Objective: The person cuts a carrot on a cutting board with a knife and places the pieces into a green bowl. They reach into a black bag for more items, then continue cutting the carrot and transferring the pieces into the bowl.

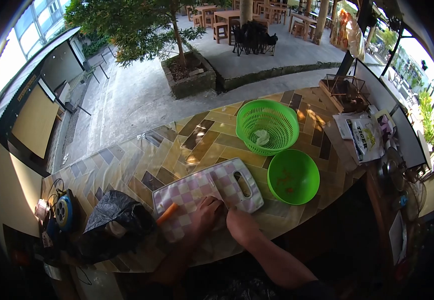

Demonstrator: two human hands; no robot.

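Note:
A pink-and-white checked cutting board [187,192] lies on the table in front of me. My right hand [242,226] is closed around the handle of a knife [218,187], its thin blade pointing away over the board. Close beside the blade, my left hand [207,212] rests on the board with its fingers curled; whatever is under them is hidden. An orange carrot [167,213] lies at the board's left edge. Beyond the board's right end, a green bowl [304,172] contains small orange-red pieces. Behind it, a green colander [247,125] holds something pale.
A black plastic bag [117,215] sits left of the board, next to a blue round cord reel [63,210]. At the right are a printed plastic package [364,137] and a wire-sided box [344,92]. Beyond the tiled-pattern table stands a tree planter [192,82].

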